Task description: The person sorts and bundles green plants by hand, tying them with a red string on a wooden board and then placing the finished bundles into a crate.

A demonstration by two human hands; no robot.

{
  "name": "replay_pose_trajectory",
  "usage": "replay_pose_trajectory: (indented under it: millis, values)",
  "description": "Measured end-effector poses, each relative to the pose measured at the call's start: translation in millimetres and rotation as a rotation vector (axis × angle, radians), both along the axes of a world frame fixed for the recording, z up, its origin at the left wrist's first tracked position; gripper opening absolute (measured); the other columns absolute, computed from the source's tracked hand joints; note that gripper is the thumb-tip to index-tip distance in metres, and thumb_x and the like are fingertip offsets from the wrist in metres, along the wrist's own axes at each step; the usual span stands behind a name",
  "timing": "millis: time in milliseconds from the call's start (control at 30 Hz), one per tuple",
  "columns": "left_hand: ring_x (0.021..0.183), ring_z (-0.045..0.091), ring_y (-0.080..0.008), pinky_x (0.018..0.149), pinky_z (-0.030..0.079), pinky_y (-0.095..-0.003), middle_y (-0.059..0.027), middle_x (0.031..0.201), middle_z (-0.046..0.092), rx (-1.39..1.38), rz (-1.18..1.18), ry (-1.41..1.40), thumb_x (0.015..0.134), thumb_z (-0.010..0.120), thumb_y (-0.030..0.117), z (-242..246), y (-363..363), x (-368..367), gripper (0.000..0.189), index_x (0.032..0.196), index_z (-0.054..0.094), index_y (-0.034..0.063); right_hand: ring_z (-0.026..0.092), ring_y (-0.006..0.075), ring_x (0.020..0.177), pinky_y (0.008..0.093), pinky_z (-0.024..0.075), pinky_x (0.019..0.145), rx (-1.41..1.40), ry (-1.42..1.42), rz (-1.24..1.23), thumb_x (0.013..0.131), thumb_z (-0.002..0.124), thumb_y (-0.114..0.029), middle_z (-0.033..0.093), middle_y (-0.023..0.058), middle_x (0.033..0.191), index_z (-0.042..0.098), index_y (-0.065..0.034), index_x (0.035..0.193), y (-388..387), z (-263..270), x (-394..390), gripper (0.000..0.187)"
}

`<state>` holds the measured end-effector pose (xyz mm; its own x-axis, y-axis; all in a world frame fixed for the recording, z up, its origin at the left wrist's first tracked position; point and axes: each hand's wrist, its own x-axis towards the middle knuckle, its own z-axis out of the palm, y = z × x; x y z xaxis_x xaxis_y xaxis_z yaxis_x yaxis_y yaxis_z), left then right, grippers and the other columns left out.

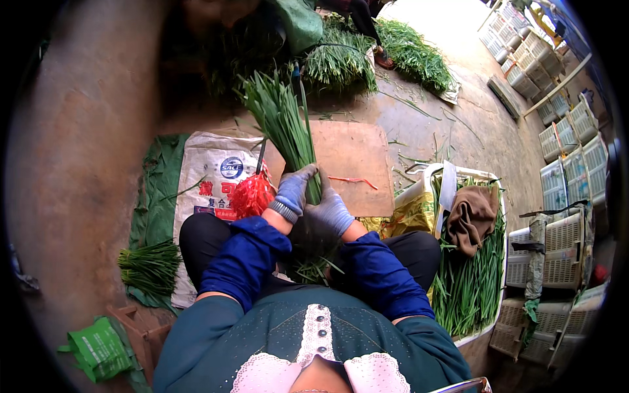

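My left hand [295, 189] and my right hand [332, 205], both in pale purple-grey work gloves, close around the lower end of a bunch of long green chive-like leaves [282, 120]. The leaves fan out away from me, tilted to the left. Beneath and beyond my hands lies a flat brown board [351, 152]. On it, right of the bunch, rests a thin red strip [356, 181]. Left of my left hand stands a bundle of shredded red plastic strips [251, 197]. Loose cut leaves [312, 270] lie between my legs.
At right, a white crate [500, 294] holds long green leaves, a brown cloth [472, 218] and an upright pale flat strip [447, 186]. A tied bunch [150, 267] lies left on a printed woven sack [206, 152]. Leaf heaps [339, 61], a seated person's leg [364, 22] and stacked baskets [555, 240] surround.
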<state>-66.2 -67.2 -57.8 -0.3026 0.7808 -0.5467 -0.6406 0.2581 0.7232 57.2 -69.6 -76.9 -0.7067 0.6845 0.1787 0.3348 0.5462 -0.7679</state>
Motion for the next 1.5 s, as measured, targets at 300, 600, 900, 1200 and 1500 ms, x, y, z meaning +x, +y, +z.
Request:
replay_pose_trajectory:
  millis: [300,600,900,1200,1500]
  values:
    - [0.089,0.065,-0.0302,0.075,0.055,-0.0416,-0.0194,0.111,0.063,0.004,-0.056,0.092,0.080,0.079,0.029,-86,121,-16,0.065,0.129,0.046,0.0011,0.068,0.0254,0.096,0.0365,0.0549,0.081,-0.758,-0.017,-0.383,0.078,0.074,-0.017,0.066,0.0141,0.111,0.034,-0.0049,0.137,106,-56,-16,0.073]
    - [0.117,0.054,-0.0199,0.102,0.043,-0.0358,-0.0057,0.127,0.058,0.172,-0.061,0.107,0.098,0.056,0.032,-140,114,-39,0.043,0.134,0.050,0.0091,0.063,0.0445,0.109,0.0441,0.0510,0.092,-0.294,-0.472,-0.549,0.070,0.080,-0.049,0.063,0.0343,0.113,0.031,0.0090,0.142,94,-44,-8,0.105]
    - [0.126,0.049,-0.0227,0.107,0.036,-0.0299,-0.0171,0.141,0.049,0.222,-0.028,0.527,0.098,0.057,0.029,-175,111,-62,0.062,0.145,0.036,-0.0039,0.060,0.0440,0.112,0.0429,0.0476,0.097,-0.471,-0.155,-0.620,0.082,0.072,-0.037,0.061,0.0340,0.118,0.045,0.0100,0.134,80,-33,31,0.075]
    - [0.101,0.062,-0.0248,0.090,0.050,-0.0325,-0.0153,0.119,0.063,-0.138,-0.014,0.893,0.094,0.059,0.018,-108,34,-63,0.047,0.135,0.050,-0.0013,0.063,0.0411,0.109,0.0443,0.0484,0.095,-0.565,-0.291,-0.562,0.086,0.062,-0.036,0.063,0.0340,0.112,0.056,0.0044,0.129,90,-68,55,0.060]
    - [0.109,0.059,-0.0255,0.082,0.052,-0.0408,-0.0128,0.128,0.058,0.007,-0.607,0.658,0.096,0.054,0.025,-161,25,-39,0.054,0.146,0.041,0.0092,0.068,0.0375,0.100,0.0423,0.0528,0.088,-0.398,-0.255,-0.430,0.073,0.080,-0.045,0.069,0.0271,0.105,0.053,0.0060,0.127,59,-47,32,0.079]
